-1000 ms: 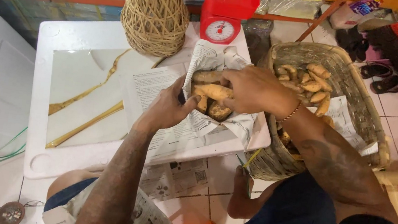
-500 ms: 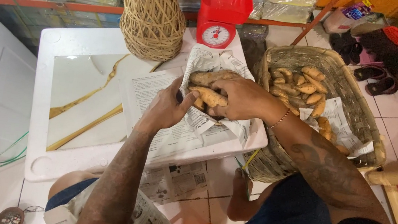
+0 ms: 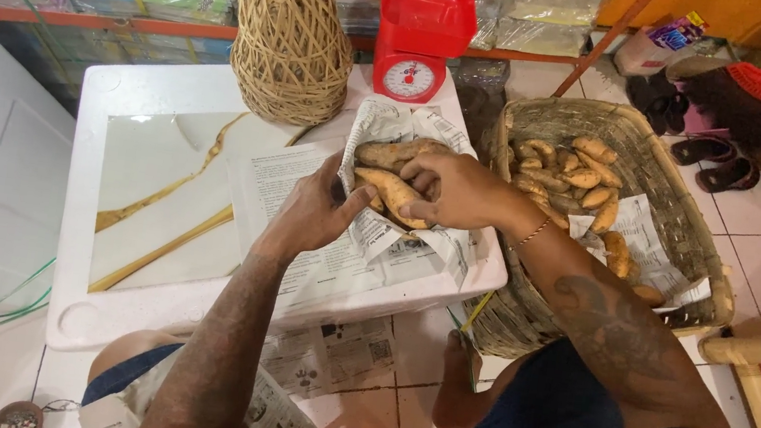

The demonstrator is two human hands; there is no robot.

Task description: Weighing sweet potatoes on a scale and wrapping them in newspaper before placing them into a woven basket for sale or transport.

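Observation:
On the white foam box lid [image 3: 125,86] lies a sheet of newspaper [image 3: 391,128] folded up around a few sweet potatoes [image 3: 393,194]. My left hand [image 3: 313,211] grips the near left edge of the paper and pulls it up against the tubers. My right hand [image 3: 452,186] lies over the sweet potatoes and presses them into the wrap, fingers curled round one. More flat newspaper [image 3: 283,178] is spread under both hands.
A wicker basket [image 3: 679,222] lined with paper holds several more sweet potatoes [image 3: 574,175] at the right. A red kitchen scale [image 3: 422,30] and a ball of rattan cord [image 3: 291,34] stand behind. Sandals and a wooden frame sit far right.
The paper bundle has been drawn tighter round the sweet potatoes; my right hand has slid from the top of the pile to its near side. My left hand stayed on the paper's edge.

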